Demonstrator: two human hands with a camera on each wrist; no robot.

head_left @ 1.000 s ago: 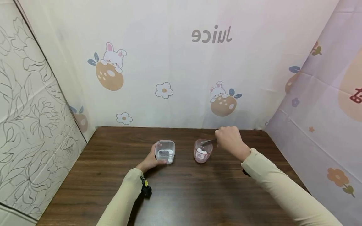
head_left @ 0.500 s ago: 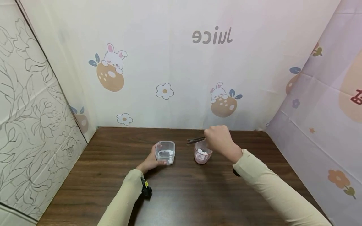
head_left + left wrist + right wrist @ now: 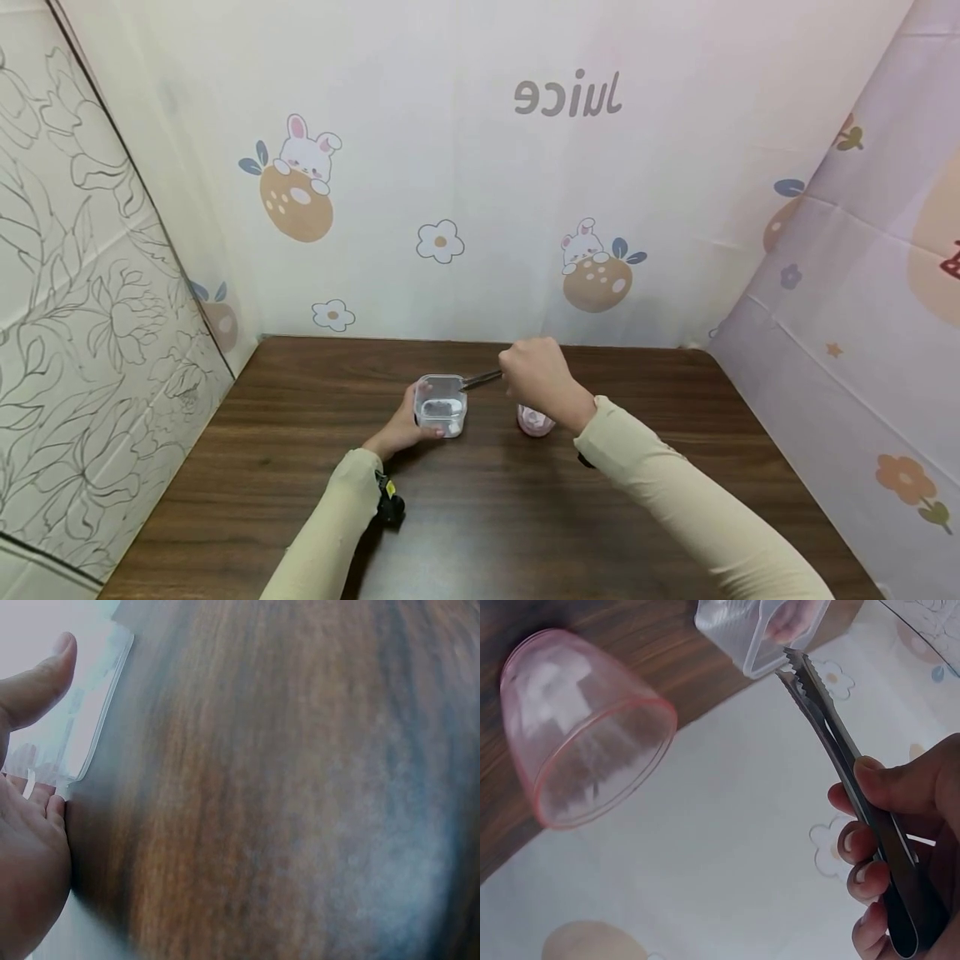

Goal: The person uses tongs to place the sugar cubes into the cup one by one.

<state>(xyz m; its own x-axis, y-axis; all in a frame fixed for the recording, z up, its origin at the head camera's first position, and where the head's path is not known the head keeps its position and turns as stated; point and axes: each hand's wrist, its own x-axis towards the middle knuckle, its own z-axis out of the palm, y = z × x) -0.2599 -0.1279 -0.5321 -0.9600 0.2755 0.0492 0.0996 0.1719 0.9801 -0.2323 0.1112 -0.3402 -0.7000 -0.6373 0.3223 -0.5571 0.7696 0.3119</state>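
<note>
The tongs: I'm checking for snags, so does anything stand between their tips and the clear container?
Nothing visible does: the tongs have their tips near the rim of the clear container; the pink cup stands aside.

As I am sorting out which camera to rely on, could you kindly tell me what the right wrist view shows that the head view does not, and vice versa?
Only the right wrist view shows the toothed tips of the tongs and the full rim of the pink cup.

Only the head view shows the sleeves, the printed rabbits and the mirrored word "Juice".

Both show the right hand holding the tongs, the cup, the clear box, the table and the wall.
</note>
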